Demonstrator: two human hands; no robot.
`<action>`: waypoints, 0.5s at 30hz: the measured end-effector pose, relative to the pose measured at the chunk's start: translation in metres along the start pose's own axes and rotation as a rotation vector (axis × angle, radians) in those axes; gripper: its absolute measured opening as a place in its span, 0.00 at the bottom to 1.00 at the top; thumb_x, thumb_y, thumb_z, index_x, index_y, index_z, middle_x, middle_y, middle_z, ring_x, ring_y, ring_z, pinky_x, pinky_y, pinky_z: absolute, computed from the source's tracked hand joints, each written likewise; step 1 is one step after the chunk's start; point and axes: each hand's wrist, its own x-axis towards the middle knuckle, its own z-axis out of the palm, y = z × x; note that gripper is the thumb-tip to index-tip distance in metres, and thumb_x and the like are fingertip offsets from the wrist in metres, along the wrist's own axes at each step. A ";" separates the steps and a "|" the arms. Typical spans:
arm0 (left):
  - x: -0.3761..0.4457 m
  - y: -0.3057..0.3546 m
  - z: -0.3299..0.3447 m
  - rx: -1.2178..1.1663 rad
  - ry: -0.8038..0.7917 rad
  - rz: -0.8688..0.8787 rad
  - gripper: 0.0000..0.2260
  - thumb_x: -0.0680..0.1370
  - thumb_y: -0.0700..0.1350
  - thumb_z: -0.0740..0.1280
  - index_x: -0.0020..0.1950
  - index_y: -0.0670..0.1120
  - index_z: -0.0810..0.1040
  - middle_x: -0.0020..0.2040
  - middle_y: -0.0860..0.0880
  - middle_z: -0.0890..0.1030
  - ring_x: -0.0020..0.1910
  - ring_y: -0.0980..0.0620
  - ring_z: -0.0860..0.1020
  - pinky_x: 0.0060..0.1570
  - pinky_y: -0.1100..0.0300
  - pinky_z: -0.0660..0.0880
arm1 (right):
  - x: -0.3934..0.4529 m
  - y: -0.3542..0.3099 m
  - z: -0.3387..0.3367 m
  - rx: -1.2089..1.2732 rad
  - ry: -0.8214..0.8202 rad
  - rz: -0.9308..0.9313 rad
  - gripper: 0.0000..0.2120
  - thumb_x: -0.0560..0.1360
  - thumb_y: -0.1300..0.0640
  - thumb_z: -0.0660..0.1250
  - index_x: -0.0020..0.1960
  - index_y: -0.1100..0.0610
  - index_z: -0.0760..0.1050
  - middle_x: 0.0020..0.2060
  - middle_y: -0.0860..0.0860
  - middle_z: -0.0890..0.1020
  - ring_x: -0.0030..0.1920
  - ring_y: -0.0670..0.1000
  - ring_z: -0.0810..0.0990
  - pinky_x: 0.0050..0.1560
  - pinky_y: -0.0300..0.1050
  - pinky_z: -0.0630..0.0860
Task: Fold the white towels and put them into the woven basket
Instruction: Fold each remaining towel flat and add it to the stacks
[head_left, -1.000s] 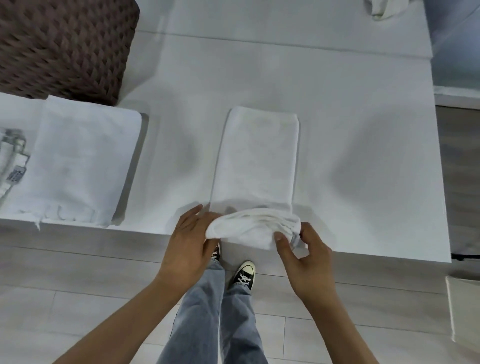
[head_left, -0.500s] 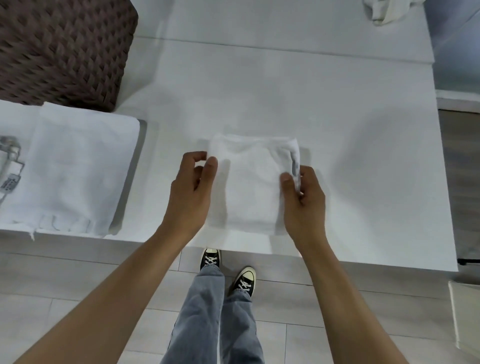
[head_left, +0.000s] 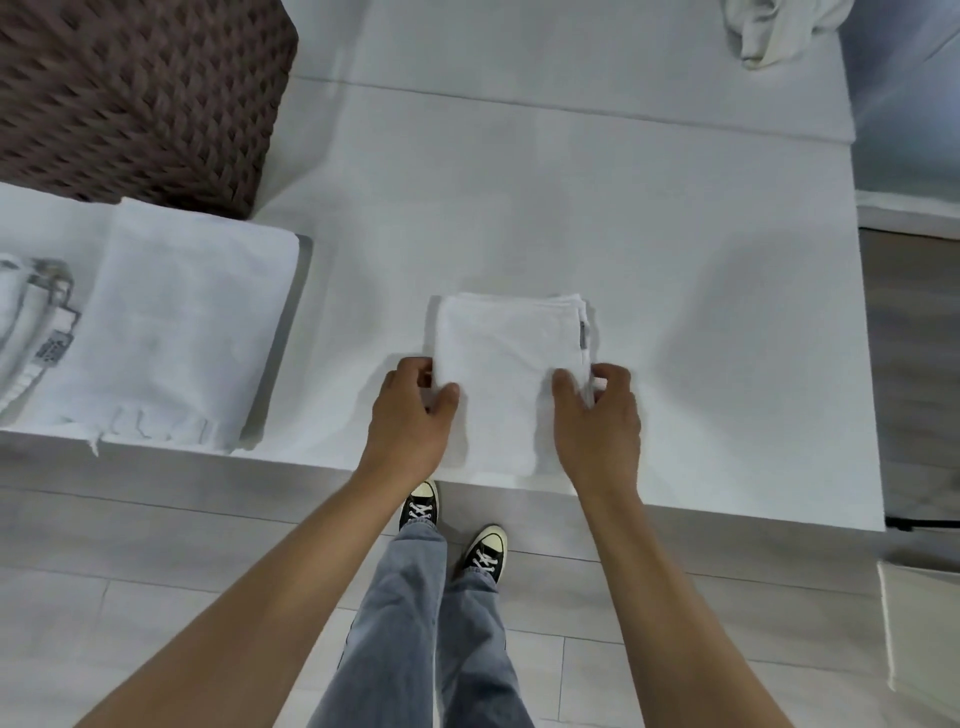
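I see the folded towel (head_left: 511, 384) lying near the table's (head_left: 675, 260) front edge, between both hands. My left hand (head_left: 410, 421) pinches its left edge; my right hand (head_left: 597, 421) pinches its right edge.

Bright, even light falls from overhead, with soft shadows on the white table (head_left: 571, 208) beside the folded towel (head_left: 509, 374). The woven basket (head_left: 130, 93) looks blurred, and straight lines bow near the edges.
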 end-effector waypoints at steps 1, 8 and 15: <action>-0.004 0.002 -0.002 -0.009 -0.005 -0.036 0.15 0.80 0.52 0.66 0.65 0.49 0.73 0.58 0.53 0.78 0.56 0.51 0.78 0.58 0.52 0.74 | -0.004 0.002 -0.004 0.042 -0.023 0.064 0.22 0.77 0.40 0.65 0.66 0.49 0.69 0.59 0.50 0.79 0.54 0.54 0.79 0.51 0.48 0.73; -0.047 0.003 -0.020 -0.144 -0.173 -0.243 0.16 0.81 0.51 0.66 0.67 0.47 0.75 0.56 0.50 0.81 0.52 0.50 0.80 0.57 0.53 0.76 | -0.041 0.020 -0.029 0.098 -0.192 0.368 0.25 0.79 0.40 0.67 0.59 0.63 0.78 0.46 0.56 0.82 0.44 0.54 0.78 0.46 0.48 0.72; -0.101 -0.006 -0.053 -0.194 -0.166 -0.299 0.13 0.81 0.50 0.65 0.62 0.45 0.79 0.48 0.53 0.82 0.45 0.56 0.79 0.38 0.64 0.71 | -0.088 0.017 -0.036 0.272 -0.399 0.467 0.15 0.76 0.50 0.74 0.55 0.60 0.80 0.48 0.57 0.86 0.47 0.59 0.86 0.53 0.56 0.83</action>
